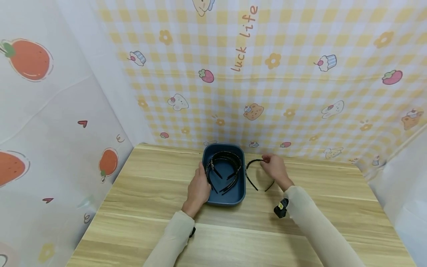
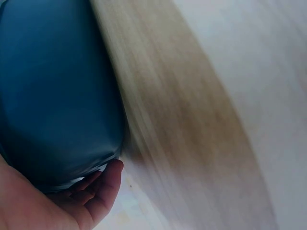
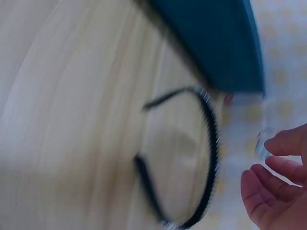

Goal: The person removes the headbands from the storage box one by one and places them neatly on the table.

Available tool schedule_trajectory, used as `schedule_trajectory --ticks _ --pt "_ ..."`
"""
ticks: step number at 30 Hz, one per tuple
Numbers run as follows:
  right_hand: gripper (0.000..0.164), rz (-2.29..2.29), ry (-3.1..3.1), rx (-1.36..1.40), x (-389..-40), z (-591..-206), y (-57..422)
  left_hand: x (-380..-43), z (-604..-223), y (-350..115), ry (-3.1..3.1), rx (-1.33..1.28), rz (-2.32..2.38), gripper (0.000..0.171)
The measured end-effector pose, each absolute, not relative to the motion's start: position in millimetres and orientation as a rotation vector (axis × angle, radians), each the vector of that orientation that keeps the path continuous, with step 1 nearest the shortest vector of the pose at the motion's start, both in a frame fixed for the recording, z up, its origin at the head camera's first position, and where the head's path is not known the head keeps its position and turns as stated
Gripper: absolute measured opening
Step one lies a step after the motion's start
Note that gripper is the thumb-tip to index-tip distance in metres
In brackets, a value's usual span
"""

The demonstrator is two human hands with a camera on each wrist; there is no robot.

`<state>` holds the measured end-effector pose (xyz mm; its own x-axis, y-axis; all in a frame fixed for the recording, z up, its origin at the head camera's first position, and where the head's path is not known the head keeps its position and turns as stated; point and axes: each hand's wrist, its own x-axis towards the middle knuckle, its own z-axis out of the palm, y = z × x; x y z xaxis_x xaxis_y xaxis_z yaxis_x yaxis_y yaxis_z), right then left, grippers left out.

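A wood-grain table [image 1: 233, 241] filled the lower frame, yellow-checked cloth [image 1: 233, 92] behind. Lower centre in the right-wrist view, 1 black headband [image 3: 212, 143] lay left of the right hand [image 3: 276, 191], its fingers parted, empty; the left hand [image 1: 198, 189] gripped the blue bin [image 1: 230, 198].

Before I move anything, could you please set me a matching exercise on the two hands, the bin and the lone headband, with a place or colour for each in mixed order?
Column one
1. Right hand
2. Bin
3. Lone headband
4. Left hand

Column two, with sides as the head view shows them
A. Blue, with several headbands inside
B. At the bin's left side
C. Close by the lone headband
D. Black, just right of the bin

Pairs: 1-C, 2-A, 3-D, 4-B
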<state>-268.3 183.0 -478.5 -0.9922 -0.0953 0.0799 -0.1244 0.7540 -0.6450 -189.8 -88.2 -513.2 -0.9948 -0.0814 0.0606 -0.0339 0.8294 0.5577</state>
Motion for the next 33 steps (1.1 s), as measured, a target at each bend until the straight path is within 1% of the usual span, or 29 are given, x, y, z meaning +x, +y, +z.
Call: schedule_trajectory --ticks 8,12,15,19,25,33 --pt "0.033 1.131 -2.955 0.321 -258 -460 145 -190 -513 -88 -2.930 0.095 -0.882 0.076" --pt "0.036 1.089 -2.994 0.402 -253 -455 131 -190 -513 -88 -2.932 0.100 -0.882 0.076" --pt "0.034 1.057 -3.023 0.433 -249 -453 122 -190 -513 -88 -2.935 0.101 -0.882 0.076" --pt "0.034 1.088 -3.066 0.409 -245 -450 111 -190 -512 -88 -2.935 0.100 -0.879 0.076" --pt "0.041 1.113 -3.152 0.375 -241 -446 100 -189 -511 -88 -2.936 0.096 -0.877 0.074" --pt "0.046 0.871 -3.245 0.346 -239 -447 87 -189 -512 -88 -2.944 0.094 -0.864 0.074"
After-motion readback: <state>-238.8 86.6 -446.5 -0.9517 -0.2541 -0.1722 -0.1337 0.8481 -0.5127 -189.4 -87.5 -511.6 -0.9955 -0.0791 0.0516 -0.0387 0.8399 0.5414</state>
